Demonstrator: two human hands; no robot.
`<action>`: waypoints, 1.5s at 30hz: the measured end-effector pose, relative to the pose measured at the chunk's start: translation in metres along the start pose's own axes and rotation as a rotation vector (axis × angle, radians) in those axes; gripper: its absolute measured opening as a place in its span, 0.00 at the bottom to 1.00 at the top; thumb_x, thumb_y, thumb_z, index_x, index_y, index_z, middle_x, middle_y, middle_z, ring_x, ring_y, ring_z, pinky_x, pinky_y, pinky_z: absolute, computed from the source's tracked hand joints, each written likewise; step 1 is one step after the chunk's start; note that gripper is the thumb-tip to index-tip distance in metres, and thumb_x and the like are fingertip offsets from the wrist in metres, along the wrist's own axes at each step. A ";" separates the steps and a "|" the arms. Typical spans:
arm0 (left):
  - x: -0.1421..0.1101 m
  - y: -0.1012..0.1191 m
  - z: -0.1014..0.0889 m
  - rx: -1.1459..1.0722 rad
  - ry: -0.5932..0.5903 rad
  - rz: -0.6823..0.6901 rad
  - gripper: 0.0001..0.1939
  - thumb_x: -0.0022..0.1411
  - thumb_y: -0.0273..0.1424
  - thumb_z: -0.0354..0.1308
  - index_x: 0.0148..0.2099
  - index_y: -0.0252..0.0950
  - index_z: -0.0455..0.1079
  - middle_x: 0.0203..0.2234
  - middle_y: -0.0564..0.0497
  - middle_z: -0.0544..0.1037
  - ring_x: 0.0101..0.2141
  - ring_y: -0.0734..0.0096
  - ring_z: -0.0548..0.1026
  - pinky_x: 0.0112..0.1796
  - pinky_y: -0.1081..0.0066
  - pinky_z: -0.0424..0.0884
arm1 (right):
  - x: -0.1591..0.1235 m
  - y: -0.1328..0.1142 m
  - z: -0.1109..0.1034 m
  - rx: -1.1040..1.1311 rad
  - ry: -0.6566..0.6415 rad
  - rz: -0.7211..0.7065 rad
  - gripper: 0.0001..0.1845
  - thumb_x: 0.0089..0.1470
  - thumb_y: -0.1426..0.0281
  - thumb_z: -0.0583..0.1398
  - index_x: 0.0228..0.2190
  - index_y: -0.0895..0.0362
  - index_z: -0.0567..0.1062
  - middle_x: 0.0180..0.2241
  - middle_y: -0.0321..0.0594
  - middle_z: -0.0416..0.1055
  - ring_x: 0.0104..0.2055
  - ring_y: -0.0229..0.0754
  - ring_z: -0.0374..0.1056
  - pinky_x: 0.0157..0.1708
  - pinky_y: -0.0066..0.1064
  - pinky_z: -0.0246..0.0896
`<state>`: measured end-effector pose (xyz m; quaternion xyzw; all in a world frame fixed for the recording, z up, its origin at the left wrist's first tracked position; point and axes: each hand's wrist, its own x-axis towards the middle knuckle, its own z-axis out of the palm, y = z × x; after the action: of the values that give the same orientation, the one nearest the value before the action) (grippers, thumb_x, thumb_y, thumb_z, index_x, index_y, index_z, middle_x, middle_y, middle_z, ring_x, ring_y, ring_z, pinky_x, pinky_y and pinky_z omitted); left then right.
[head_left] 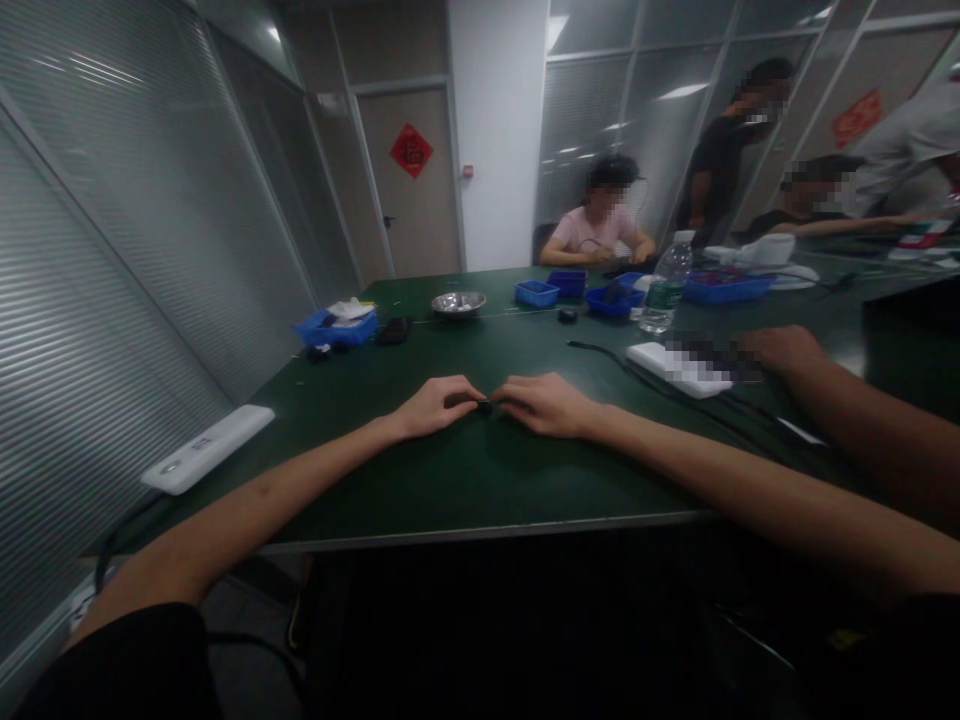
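Note:
Both my hands meet over the middle of the green table [450, 485]. Thumb and fingers of my left hand [437, 405] pinch the left side of a small black piece [485, 407], too small to name. From the other side the fingers of my right hand [546, 403] close on the same piece. My fingertips partly cover it. Beyond my hands stands a shiny metal bowl [459, 306], its contents too blurred to tell.
A white power strip [210, 448] lies at the left edge. On the right are a white box [679, 368], a black cable [600, 350], a water bottle [667, 282] and another person's arm [847, 400]. Blue trays [337, 325] stand farther back. Several people are across the table.

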<state>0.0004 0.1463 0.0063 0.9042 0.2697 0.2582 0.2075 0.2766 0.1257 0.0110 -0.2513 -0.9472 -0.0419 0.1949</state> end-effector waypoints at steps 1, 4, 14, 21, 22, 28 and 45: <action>0.000 0.000 0.000 -0.001 -0.003 0.006 0.13 0.71 0.35 0.57 0.51 0.36 0.78 0.42 0.46 0.78 0.38 0.67 0.75 0.39 0.68 0.70 | 0.000 0.000 0.001 -0.002 0.002 0.002 0.17 0.71 0.64 0.52 0.53 0.56 0.73 0.44 0.44 0.76 0.37 0.41 0.71 0.34 0.31 0.58; 0.000 0.001 0.000 0.002 -0.016 0.013 0.13 0.71 0.36 0.57 0.52 0.37 0.78 0.42 0.46 0.78 0.39 0.66 0.75 0.41 0.68 0.71 | 0.001 0.000 0.004 -0.008 0.005 0.007 0.17 0.71 0.64 0.51 0.54 0.55 0.73 0.45 0.44 0.75 0.38 0.41 0.71 0.35 0.31 0.59; 0.000 -0.002 0.001 0.059 0.061 0.000 0.14 0.73 0.37 0.54 0.48 0.37 0.79 0.42 0.46 0.79 0.40 0.65 0.76 0.42 0.67 0.71 | 0.002 -0.001 0.004 -0.032 0.027 0.065 0.17 0.71 0.64 0.52 0.55 0.54 0.73 0.45 0.44 0.75 0.38 0.41 0.71 0.35 0.30 0.59; 0.002 -0.022 -0.006 0.102 0.194 -0.127 0.14 0.72 0.37 0.55 0.50 0.38 0.80 0.45 0.46 0.82 0.42 0.62 0.78 0.46 0.63 0.73 | 0.002 0.005 0.005 -0.060 0.024 0.202 0.17 0.70 0.62 0.53 0.54 0.53 0.74 0.47 0.44 0.75 0.37 0.41 0.71 0.35 0.31 0.58; 0.001 -0.028 -0.009 0.110 0.210 -0.145 0.14 0.71 0.38 0.56 0.50 0.38 0.80 0.45 0.47 0.82 0.43 0.61 0.78 0.47 0.62 0.73 | 0.002 0.006 0.006 -0.061 0.026 0.216 0.17 0.70 0.62 0.53 0.54 0.53 0.74 0.48 0.44 0.75 0.38 0.41 0.71 0.35 0.31 0.58; -0.004 -0.076 -0.028 0.165 0.237 -0.226 0.13 0.68 0.36 0.60 0.51 0.39 0.80 0.47 0.47 0.82 0.46 0.60 0.78 0.49 0.61 0.73 | 0.001 0.012 0.008 -0.065 0.014 0.302 0.16 0.70 0.62 0.54 0.53 0.53 0.74 0.49 0.44 0.76 0.42 0.44 0.73 0.38 0.33 0.61; 0.005 -0.005 -0.001 0.210 -0.021 0.049 0.14 0.73 0.39 0.55 0.54 0.43 0.78 0.52 0.46 0.78 0.56 0.57 0.71 0.58 0.55 0.62 | 0.001 0.022 0.011 -0.142 -0.017 0.380 0.15 0.67 0.64 0.57 0.52 0.52 0.75 0.47 0.46 0.75 0.46 0.49 0.71 0.38 0.34 0.62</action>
<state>0.0020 0.1533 0.0065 0.9299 0.2707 0.2243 0.1080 0.2830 0.1468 0.0005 -0.4388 -0.8791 -0.0688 0.1730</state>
